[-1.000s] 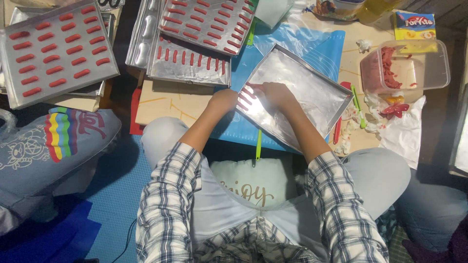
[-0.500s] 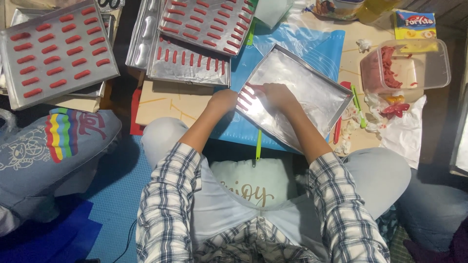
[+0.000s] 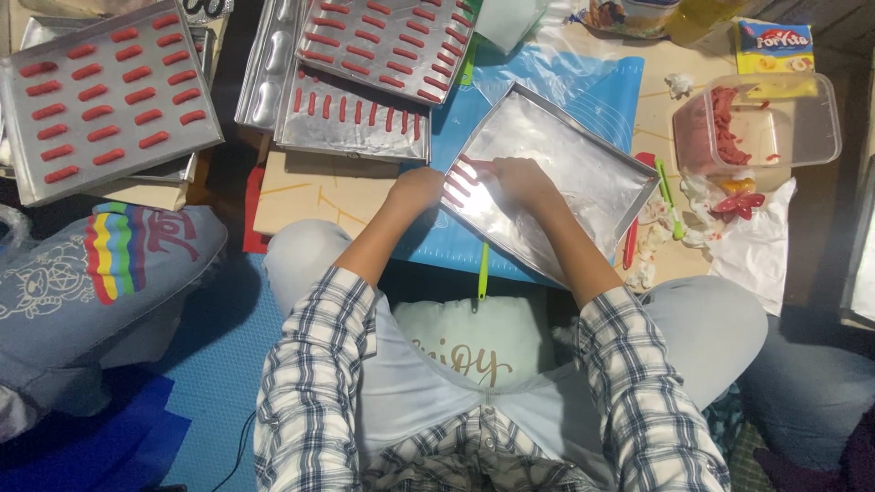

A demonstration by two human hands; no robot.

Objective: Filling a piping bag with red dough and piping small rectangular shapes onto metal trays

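Observation:
A shiny metal baking tray (image 3: pixel 583 150) lies tilted on a blue mat in front of me. A few short red dough strips (image 3: pixel 458 187) lie in a row at its near-left corner. My left hand (image 3: pixel 415 189) rests at that corner on the tray's edge, beside the strips. My right hand (image 3: pixel 515 175) is inside the tray with its fingertips pinching one red strip at the row's far end. Whether the left hand grips anything is hidden by its back.
Filled trays of red strips sit at the far left (image 3: pixel 105 100) and at the back (image 3: pixel 383 41), (image 3: pixel 351 123). A clear tub of red dough (image 3: pixel 756 128) stands at the right near white paper (image 3: pixel 752 241). A green tool (image 3: pixel 670 200) lies beside the tray. Another person's legs (image 3: pixel 100 273) are at my left.
Both hands have stayed at the tray's near-left corner; the right hand's fingers have shifted slightly over the row of strips.

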